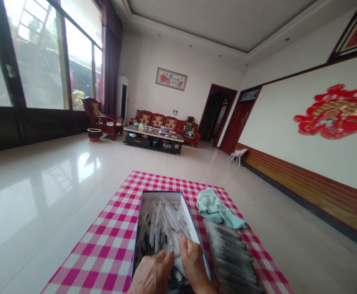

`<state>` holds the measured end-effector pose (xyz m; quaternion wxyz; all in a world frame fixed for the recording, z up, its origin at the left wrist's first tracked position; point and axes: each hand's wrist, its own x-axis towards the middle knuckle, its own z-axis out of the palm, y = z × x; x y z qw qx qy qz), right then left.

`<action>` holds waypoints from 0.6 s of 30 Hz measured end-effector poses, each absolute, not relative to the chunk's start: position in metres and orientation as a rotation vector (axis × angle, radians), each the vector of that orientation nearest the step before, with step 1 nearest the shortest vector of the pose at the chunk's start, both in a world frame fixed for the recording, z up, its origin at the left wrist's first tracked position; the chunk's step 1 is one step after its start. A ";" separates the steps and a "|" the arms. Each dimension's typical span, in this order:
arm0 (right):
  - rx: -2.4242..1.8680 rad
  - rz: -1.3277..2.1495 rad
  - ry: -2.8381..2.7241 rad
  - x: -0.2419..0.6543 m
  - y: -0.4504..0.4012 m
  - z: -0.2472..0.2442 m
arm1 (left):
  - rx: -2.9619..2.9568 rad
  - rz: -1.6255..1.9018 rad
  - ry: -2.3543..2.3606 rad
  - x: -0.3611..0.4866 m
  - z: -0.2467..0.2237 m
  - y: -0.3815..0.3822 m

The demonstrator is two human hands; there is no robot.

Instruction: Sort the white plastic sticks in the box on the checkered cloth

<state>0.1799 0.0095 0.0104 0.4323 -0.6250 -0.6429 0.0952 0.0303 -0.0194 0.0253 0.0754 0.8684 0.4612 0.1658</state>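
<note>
My left hand (153,272) is over the near end of an open box (194,219), its fingers pinched round a slim pen-like piece with a dark end. Close beside it, my right hand (193,261) is curled with the thumb up, closed on something mostly hidden by the fingers. Whitish, blurred material shows between the two hands. Many translucent white plastic tubes (158,222) lie loose in the box, with darker pieces among them on the left. Right of the box, a row of clear pens (235,259) with dark ends lies side by side, partly blurred.
A pink-and-white checked cloth (105,228) lies under the box. A crumpled mint-green cloth (216,208) rests beyond the pens. Farther off are a low coffee table (154,141), a wooden sofa (158,118), an armchair (100,116) and a small stool (238,155) by the wall.
</note>
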 end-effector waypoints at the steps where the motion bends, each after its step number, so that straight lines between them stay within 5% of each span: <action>1: -1.585 0.252 -1.576 0.179 0.011 0.010 | 2.637 0.448 1.402 0.032 0.026 -0.020; 5: -1.664 0.396 -1.470 0.176 0.018 0.017 | 2.656 0.376 1.468 0.039 0.024 -0.019; 9: -1.608 0.724 -1.442 0.184 0.020 0.039 | 2.369 0.687 1.422 0.038 0.025 -0.014; 18: -1.125 1.329 -1.197 0.206 0.003 0.062 | 1.390 0.899 0.816 0.044 0.006 -0.001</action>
